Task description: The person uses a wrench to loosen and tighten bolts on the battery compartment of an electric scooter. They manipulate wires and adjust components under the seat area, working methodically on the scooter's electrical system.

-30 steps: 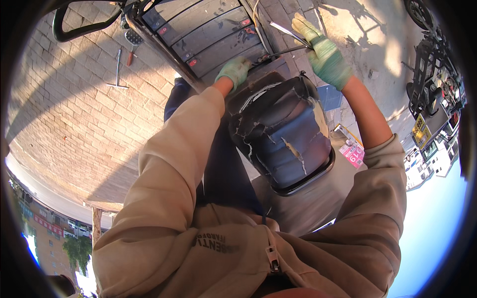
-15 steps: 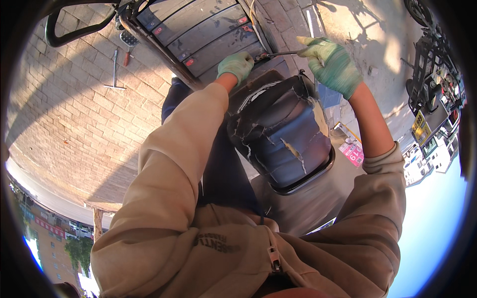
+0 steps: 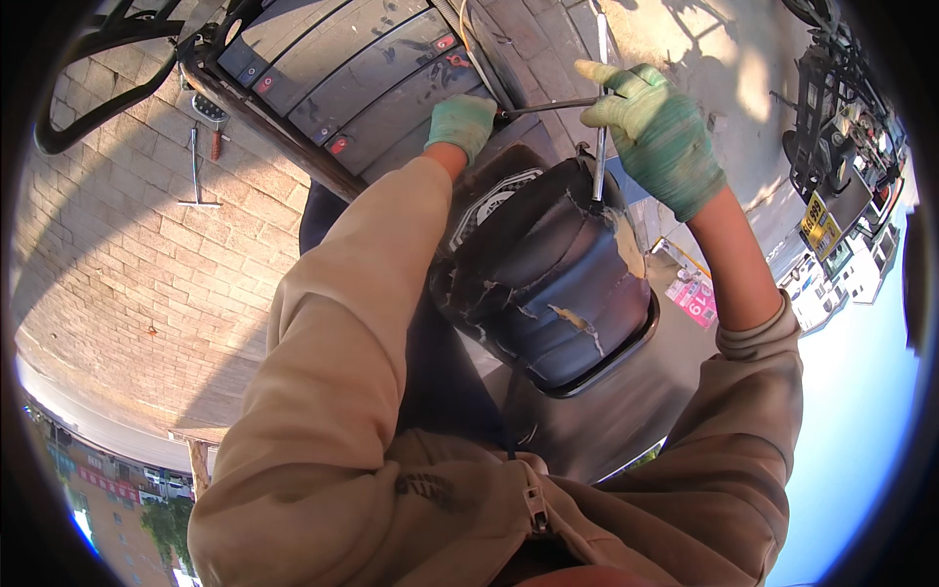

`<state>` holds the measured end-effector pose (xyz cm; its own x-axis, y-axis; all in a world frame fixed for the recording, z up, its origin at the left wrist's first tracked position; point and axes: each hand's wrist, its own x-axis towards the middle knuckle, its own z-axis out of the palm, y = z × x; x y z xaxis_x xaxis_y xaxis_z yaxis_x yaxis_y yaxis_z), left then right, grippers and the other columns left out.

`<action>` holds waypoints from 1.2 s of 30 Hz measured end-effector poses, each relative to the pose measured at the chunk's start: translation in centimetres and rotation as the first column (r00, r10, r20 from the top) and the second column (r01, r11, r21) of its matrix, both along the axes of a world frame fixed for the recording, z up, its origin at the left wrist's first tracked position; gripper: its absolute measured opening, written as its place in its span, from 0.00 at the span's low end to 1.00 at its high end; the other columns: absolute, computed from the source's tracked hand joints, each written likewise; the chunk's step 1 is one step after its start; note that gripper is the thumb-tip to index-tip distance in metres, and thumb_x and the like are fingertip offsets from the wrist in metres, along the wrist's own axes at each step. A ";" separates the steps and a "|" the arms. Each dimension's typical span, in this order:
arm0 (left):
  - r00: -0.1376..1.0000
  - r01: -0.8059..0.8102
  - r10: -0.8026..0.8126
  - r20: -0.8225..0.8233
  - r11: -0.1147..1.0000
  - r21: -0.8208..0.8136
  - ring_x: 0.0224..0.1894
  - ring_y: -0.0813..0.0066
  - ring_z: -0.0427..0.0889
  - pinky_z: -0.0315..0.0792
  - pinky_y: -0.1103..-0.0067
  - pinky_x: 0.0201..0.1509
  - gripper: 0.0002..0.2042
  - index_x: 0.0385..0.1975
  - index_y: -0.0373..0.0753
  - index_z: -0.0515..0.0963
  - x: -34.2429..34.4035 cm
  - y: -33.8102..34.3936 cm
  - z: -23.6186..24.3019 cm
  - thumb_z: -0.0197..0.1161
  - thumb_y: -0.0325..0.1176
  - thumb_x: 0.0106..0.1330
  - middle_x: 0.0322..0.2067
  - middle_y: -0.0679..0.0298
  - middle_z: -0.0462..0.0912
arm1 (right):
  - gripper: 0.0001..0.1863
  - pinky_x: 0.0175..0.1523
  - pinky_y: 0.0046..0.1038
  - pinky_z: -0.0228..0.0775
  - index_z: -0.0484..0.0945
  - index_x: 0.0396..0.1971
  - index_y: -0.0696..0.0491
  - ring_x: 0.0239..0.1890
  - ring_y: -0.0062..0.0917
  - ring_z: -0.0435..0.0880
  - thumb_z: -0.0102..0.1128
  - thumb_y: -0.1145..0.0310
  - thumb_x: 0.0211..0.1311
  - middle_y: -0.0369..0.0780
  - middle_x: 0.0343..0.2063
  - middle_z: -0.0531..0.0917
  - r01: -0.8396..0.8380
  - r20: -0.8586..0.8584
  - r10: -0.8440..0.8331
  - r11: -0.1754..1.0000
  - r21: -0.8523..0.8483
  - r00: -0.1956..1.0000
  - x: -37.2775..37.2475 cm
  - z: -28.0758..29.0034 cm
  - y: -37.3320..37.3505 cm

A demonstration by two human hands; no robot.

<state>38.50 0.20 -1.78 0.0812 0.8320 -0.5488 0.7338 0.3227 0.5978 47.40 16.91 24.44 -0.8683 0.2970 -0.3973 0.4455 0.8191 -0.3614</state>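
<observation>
Left hand (image 3: pixel 462 123): green work glove, fingers curled shut around the near end of a thin metal rod (image 3: pixel 548 105) that runs across to the right hand.

Right hand (image 3: pixel 657 132): green work glove, fingers partly closed around an upright metal tool shaft (image 3: pixel 600 117); forefinger stretched out toward the left hand. Shaft passes through the fist, its lower end reaching down to the seat below. Whether rod and shaft are one joined tool cannot be told.

Black scooter seat (image 3: pixel 548 284): directly below both hands, between the forearms. Cover cracked and torn in several places, pale padding showing through the splits; a metal rim along its lower edge.

Row of dark grey battery blocks (image 3: pixel 337 64): just beyond the left hand, lying side by side in a dark frame, small red caps on their ends.

Loose metal T-shaped tool (image 3: pixel 196 166): on the brick paving (image 3: pixel 117 284), well to the left of the left hand.

Parked scooters (image 3: pixel 841 117): well to the right of the right hand, on the sunlit ground.

Beige sleeves on both arms; right sleeve pushed up toward the elbow.
</observation>
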 end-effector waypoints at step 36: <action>0.995 0.080 -0.078 0.067 0.997 -0.017 0.42 0.53 0.84 0.76 0.61 0.45 0.11 0.40 0.47 0.81 -2.3 0.7 0.5 0.64 0.43 0.62 0.35 0.58 0.86 | 0.24 0.49 0.32 0.78 0.77 0.57 0.50 0.39 0.35 0.86 0.60 0.78 0.59 0.47 0.52 0.82 0.371 -0.007 -0.379 0.910 -0.186 0.926 -0.7 -1.8 0.5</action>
<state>36.22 0.93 -1.28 0.1831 0.8110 -0.5557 0.7162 0.2772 0.6404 46.71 17.39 22.64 -0.7241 0.5318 -0.4392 0.6882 0.5155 -0.5105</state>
